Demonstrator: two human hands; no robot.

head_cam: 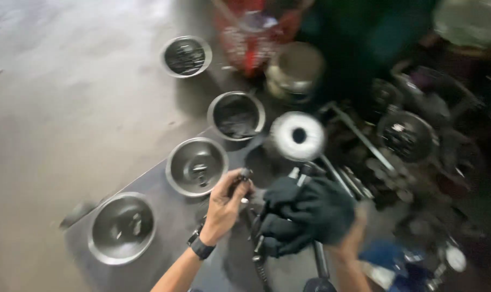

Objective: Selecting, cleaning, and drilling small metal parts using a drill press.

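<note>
My gloved right hand (pixel 310 213) is clamped on a dark part; my bare left hand (pixel 223 203) pinches a small bolt (pixel 244 174) just beside it. I'd steady the part, start the bolt straight. Beyond, steel bowls (pixel 196 166) line the mat (pixel 164 227).

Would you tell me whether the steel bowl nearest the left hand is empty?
Not empty: the steel bowl holds a few small dark parts.
</note>
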